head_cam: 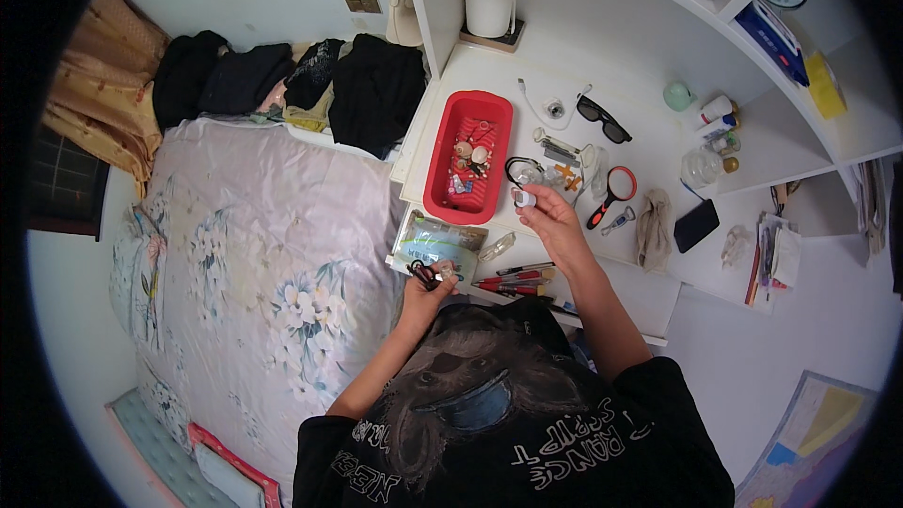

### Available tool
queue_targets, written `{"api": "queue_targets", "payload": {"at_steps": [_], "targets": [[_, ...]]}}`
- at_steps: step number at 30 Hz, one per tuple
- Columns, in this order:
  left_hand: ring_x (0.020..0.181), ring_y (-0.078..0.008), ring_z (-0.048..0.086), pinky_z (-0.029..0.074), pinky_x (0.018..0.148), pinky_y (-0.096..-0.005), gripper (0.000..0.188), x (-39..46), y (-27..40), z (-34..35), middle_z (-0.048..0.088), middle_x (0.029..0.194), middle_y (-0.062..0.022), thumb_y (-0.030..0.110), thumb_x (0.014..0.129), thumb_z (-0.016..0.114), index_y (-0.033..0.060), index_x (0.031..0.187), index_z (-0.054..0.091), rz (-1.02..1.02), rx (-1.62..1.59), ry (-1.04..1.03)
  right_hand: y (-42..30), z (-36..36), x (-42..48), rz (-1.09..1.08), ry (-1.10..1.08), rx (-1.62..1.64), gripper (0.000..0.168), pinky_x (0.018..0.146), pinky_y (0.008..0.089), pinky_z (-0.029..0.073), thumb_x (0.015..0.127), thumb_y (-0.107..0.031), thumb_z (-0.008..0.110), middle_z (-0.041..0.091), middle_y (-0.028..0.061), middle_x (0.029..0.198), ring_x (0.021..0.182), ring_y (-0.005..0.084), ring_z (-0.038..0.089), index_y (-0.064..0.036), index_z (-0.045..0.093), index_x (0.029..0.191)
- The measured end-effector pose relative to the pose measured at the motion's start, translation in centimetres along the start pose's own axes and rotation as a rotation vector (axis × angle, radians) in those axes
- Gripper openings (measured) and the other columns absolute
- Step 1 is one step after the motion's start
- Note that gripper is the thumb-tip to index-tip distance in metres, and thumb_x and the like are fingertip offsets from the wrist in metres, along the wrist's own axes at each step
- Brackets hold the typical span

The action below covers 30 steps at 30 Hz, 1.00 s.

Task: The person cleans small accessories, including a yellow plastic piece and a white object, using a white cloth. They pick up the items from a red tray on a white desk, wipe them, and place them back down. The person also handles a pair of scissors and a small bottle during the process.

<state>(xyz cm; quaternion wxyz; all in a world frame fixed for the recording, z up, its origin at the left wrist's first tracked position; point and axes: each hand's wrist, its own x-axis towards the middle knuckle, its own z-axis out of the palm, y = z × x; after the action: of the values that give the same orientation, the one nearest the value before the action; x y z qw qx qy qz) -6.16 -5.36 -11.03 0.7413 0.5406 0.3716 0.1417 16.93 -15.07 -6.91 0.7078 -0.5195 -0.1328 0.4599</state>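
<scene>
My right hand (556, 226) pinches a small white device (523, 198) with a little dark window, just above the desk. Lower and to the left, my left hand (425, 300) holds a bundle of dark cord (422, 272). A small transparent piece (446, 271) shows at its fingertips. Beneath that hand, an open drawer contains a blue-green plastic packet (437, 243), eyeglasses (497, 246) and several red-handled tools (509, 285). Between the hands and the wall stands a red loaf-shaped tray (432, 187) with shells and small trinkets inside.
Sunglasses (604, 119), a white cable (543, 113), a magnifying glass (621, 183), nail clippers (619, 221), a beige cloth (655, 229) and a black phone-like slab (696, 226) lie on the desk. Several bottles (702, 166) stand by the shelves. A bed (233, 261) adjoins on the left.
</scene>
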Motion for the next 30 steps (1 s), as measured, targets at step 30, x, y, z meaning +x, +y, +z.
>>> {"api": "queue_targets", "payload": {"at_steps": [30], "targets": [[0.068, -0.0095, 0.057, 0.047, 0.067, -0.0234, 0.028, -0.2, 0.9, 0.1, 0.061, 0.090, -0.0047, 0.012, 0.081, 0.062, -0.0037, 0.103, 0.057, -0.033, 0.077, -0.039, 4.2, -11.8, -0.4, -0.393, 0.700, -1.504, 0.026, 0.076, 0.0391, 0.038, 0.066, -0.017, 0.070, 0.056, 0.0036, 0.091, 0.089, 0.0245, 0.049, -0.011, 0.057, 0.088]]}}
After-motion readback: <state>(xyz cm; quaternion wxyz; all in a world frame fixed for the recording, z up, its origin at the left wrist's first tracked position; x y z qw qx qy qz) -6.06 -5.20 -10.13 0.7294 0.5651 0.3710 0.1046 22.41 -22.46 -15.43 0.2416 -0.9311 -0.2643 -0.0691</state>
